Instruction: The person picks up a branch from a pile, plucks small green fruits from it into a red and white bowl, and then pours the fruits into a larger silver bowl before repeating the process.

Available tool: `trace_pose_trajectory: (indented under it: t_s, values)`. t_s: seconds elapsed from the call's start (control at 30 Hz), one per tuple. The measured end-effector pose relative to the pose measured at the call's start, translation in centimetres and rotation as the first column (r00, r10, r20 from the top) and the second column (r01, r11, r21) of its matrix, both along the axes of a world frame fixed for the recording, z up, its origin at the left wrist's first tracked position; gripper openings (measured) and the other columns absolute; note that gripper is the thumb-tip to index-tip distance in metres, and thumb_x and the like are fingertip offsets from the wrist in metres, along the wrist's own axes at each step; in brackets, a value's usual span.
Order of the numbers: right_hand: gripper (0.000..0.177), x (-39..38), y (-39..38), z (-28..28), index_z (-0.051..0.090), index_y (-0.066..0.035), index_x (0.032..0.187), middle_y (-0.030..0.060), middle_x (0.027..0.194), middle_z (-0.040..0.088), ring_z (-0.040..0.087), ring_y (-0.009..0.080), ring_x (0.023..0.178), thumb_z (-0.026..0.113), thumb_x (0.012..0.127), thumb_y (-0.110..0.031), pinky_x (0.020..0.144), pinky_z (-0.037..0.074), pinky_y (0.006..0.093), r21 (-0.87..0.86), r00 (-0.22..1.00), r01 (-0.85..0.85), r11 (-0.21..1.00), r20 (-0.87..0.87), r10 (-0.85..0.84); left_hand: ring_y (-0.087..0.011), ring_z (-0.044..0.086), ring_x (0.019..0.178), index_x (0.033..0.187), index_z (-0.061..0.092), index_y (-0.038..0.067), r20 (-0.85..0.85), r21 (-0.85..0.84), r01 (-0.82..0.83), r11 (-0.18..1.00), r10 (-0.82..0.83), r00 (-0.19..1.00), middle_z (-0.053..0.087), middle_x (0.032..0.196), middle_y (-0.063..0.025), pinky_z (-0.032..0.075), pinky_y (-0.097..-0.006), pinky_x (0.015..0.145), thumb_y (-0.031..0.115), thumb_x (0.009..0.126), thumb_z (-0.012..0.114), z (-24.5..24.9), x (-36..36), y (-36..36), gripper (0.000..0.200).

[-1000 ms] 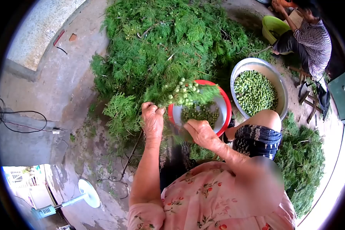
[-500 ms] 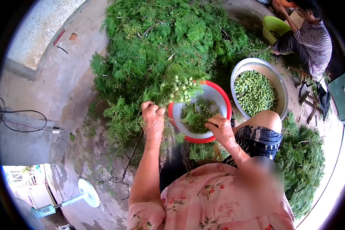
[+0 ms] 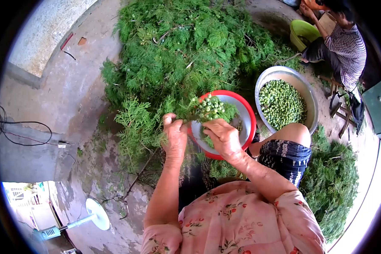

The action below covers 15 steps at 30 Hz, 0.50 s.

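My left hand (image 3: pixel 175 133) is closed round the stem of an evergreen branch (image 3: pixel 228 111), held over the left rim of a red-rimmed basin (image 3: pixel 250 114). A cluster of round green cones (image 3: pixel 210 106) hangs at the branch's tip, above the basin. My right hand (image 3: pixel 224 137) is over the basin, its fingers bent and pinched at the sprigs just below the cones; exactly what lies between the fingertips is hidden. Loose cones and green bits inside the basin are mostly covered by my right hand and the branch.
A big heap of cut evergreen branches (image 3: pixel 169 55) lies in front. A metal basin (image 3: pixel 263 80) full of green cones (image 3: pixel 282 103) stands on the right. Beyond it, a person (image 3: pixel 347 51) sits by a yellow-green tub (image 3: pixel 302 29). A fan (image 3: pixel 98 213) is at lower left.
My right hand has moved left and up from inside the basin to the branch. The branch's cone cluster has shifted right and down, and my left hand has moved slightly right.
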State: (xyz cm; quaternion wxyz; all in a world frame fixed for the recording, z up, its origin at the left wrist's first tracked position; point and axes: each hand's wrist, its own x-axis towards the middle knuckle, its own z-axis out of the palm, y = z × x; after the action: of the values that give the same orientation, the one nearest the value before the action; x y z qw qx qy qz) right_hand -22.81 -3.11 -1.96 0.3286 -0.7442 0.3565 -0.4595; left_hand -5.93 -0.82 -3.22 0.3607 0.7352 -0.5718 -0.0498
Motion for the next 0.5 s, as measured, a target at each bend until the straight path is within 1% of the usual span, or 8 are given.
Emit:
trace_pose_trajectory:
  t_s: [0.07,0.1,0.13,0.2,0.27,0.3,0.43,0.5]
  values:
    - [0.028,2.0,-0.8,0.8,0.061,-0.002,0.098,0.0137,0.093,0.061,0.06,0.0297,0.081,0.063,0.07,0.002,0.071,0.05,0.0336,-0.048,0.998,-0.067,0.997,0.011,0.067,-0.0257,0.053,0.079,0.076,0.061,-0.002,0.005,0.0,0.027,1.0,-0.027,1.0,0.05,0.095,-0.0122,0.044,-0.0334,0.068,0.002,0.067,0.063,0.0,-0.1,-0.1,0.011]
    - [0.031,3.0,-1.1,0.9,0.059,-0.003,0.1,0.0141,0.094,0.061,0.059,0.0315,0.083,0.061,0.07,0.002,0.071,0.05,0.0348,-0.032,0.996,-0.086,0.996,-0.011,0.086,-0.026,0.053,0.08,0.076,0.061,-0.002,-0.012,0.0,0.038,0.999,-0.038,0.999,0.05,0.094,-0.0122,0.044,-0.0336,0.069,0.002,0.067,0.062,-0.3,0.0,-0.2,0.01]
    - [0.029,3.9,-1.6,0.3,0.058,-0.002,0.1,0.0137,0.093,0.059,0.059,0.0323,0.082,0.059,0.071,0.0,0.069,0.05,0.0349,-0.025,0.992,-0.122,0.992,-0.03,0.121,-0.0263,0.054,0.08,0.076,0.061,-0.001,-0.029,0.0,0.048,0.999,-0.048,0.998,0.05,0.093,-0.0121,0.044,-0.0337,0.069,0.001,0.066,0.062,-0.6,0.0,-0.3,0.01]
    - [0.026,4.8,-2.2,-0.1,0.059,-0.004,0.098,0.0124,0.091,0.058,0.059,0.0326,0.081,0.059,0.071,-0.004,0.068,0.05,0.0368,0.035,0.935,-0.124,0.992,-0.332,0.128,-0.027,0.053,0.08,0.075,0.061,0.0,0.001,-0.016,0.048,0.999,-0.048,0.999,0.05,0.091,-0.0117,0.045,-0.0336,0.07,-0.001,0.066,0.06,-0.4,-0.2,-0.3,0.009]
    - [0.025,5.1,-2.3,0.1,0.061,-0.006,0.096,0.0118,0.092,0.057,0.059,0.0323,0.08,0.06,0.071,-0.006,0.067,0.05,0.0381,0.039,0.923,-0.083,0.996,-0.373,0.092,-0.0271,0.054,0.08,0.075,0.061,-0.001,0.044,-0.012,0.047,0.999,-0.046,0.998,0.051,0.092,-0.0115,0.045,-0.0335,0.07,-0.002,0.066,0.06,0.7,-0.5,0.0,0.009]
    - [0.024,5.2,-2.4,0.1,0.062,-0.007,0.095,0.0115,0.092,0.057,0.06,0.0321,0.079,0.06,0.071,-0.007,0.067,0.05,0.0388,0.041,0.916,-0.063,0.997,-0.394,0.074,-0.0271,0.054,0.081,0.076,0.062,-0.001,0.025,0.008,0.035,0.999,-0.035,0.999,0.052,0.093,-0.0117,0.045,-0.0336,0.07,-0.002,0.066,0.061,0.8,-0.4,0.1,0.01]
    - [0.01,5.4,-2.5,-0.5,0.063,-0.011,0.079,0.0093,0.086,0.056,0.06,0.0317,0.074,0.06,0.071,-0.007,0.062,0.049,0.0398,-0.004,0.952,-0.022,1.0,-0.304,0.02,-0.0266,0.055,0.081,0.077,0.062,-0.001,-0.013,-0.05,0.045,0.998,-0.046,0.999,0.052,0.094,-0.0116,0.045,-0.0337,0.07,-0.001,0.066,0.063,0.2,0.0,0.3,0.011]
    - [0.011,5.6,-2.5,-0.6,0.063,-0.01,0.08,0.0088,0.087,0.056,0.06,0.0313,0.072,0.061,0.07,-0.006,0.061,0.049,0.0388,-0.012,0.954,-0.007,1.0,-0.299,0.003,-0.0264,0.055,0.081,0.078,0.063,0.0,-0.048,-0.087,0.062,0.994,-0.066,0.997,0.052,0.093,-0.0117,0.045,-0.0337,0.07,0.0,0.066,0.064,-0.1,0.2,0.3,0.012]
